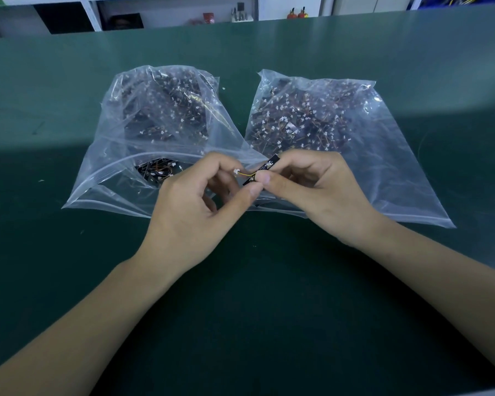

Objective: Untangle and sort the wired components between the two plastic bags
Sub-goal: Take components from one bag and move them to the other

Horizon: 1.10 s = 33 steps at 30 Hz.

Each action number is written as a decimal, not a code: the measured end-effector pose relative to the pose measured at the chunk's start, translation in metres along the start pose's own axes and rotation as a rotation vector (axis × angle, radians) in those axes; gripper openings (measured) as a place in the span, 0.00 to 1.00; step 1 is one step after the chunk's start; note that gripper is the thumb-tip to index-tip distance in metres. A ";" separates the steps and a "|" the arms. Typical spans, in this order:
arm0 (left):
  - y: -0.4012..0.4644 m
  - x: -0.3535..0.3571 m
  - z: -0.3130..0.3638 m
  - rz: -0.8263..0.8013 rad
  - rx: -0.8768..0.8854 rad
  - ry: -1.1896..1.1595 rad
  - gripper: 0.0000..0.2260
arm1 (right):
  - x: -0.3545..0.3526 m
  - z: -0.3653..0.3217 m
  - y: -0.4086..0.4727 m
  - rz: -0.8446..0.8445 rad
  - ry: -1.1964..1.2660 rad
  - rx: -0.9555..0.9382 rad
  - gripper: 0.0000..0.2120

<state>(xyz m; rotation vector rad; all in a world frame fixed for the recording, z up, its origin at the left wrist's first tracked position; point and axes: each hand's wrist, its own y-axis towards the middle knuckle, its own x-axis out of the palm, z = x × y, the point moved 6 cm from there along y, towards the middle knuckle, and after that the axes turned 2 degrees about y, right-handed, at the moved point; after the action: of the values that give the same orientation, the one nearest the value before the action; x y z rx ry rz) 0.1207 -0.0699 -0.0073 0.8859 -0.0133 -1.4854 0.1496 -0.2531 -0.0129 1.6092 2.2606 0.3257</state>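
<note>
Two clear plastic bags lie side by side on the green table. The left bag (109,155) has its mouth open toward me, with dark wired components inside. The right bag (383,155) is packed with many black components with thin wires and white connectors. Between the bags, both hands hold one wired component (265,168): a black strip with a yellow wire and a small white plug. My right hand (317,190) pinches the black strip between thumb and fingers. My left hand (200,201) pinches the same piece at its lower end, thumb touching the right thumb.
The green table (240,310) stretches wide on all sides of the bags. Along its far edge stand white shelves (92,15) holding small red items and tools. Tiny white scraps lie on the mat near the left bag.
</note>
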 end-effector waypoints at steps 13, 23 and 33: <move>0.000 0.001 0.000 -0.013 -0.061 -0.117 0.06 | -0.002 0.000 0.000 0.023 -0.027 0.029 0.03; 0.000 -0.001 0.000 0.014 -0.031 -0.095 0.05 | 0.000 -0.004 -0.001 0.040 0.010 0.051 0.07; 0.000 -0.002 0.000 0.038 0.012 -0.037 0.05 | 0.001 -0.005 -0.002 0.023 -0.016 0.053 0.07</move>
<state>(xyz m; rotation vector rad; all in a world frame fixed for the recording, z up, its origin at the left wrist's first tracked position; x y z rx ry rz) 0.1205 -0.0688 -0.0061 0.8638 -0.0657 -1.4678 0.1458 -0.2528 -0.0092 1.6589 2.2580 0.2600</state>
